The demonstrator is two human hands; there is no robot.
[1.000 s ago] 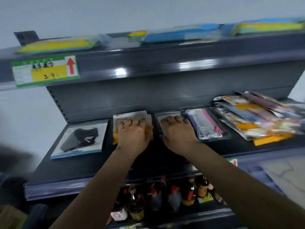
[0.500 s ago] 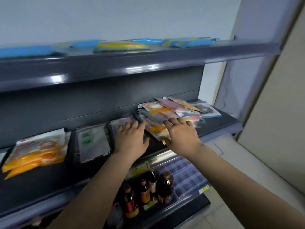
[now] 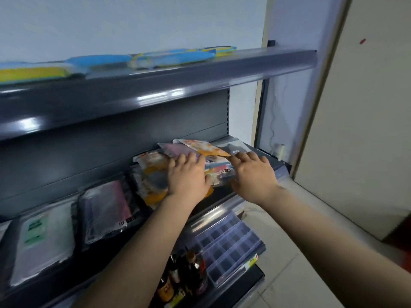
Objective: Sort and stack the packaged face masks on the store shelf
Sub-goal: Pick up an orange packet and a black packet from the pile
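Observation:
A loose heap of packaged face masks point(image 3: 201, 150) lies at the right end of the dark grey middle shelf point(image 3: 224, 192), with orange, pink and grey packs overlapping. My left hand point(image 3: 188, 176) lies flat on the heap's left part, fingers spread. My right hand point(image 3: 253, 172) lies on the heap's right part, fingers stretched over a grey pack point(image 3: 233, 147). Further left on the same shelf lie a clear pack with pink masks point(image 3: 106, 207) and a white pack with green print point(image 3: 42, 238).
The upper shelf point(image 3: 155, 85) carries blue and yellow packs point(image 3: 173, 58). Below stand dark sauce bottles point(image 3: 191, 276) and a clear plastic divider tray point(image 3: 229, 243). A white wall and a beige door panel point(image 3: 367, 130) close the right side.
Both hands have moved right along the shelf, from the sorted packs to the loose heap at the right end. The view has swung right with them.

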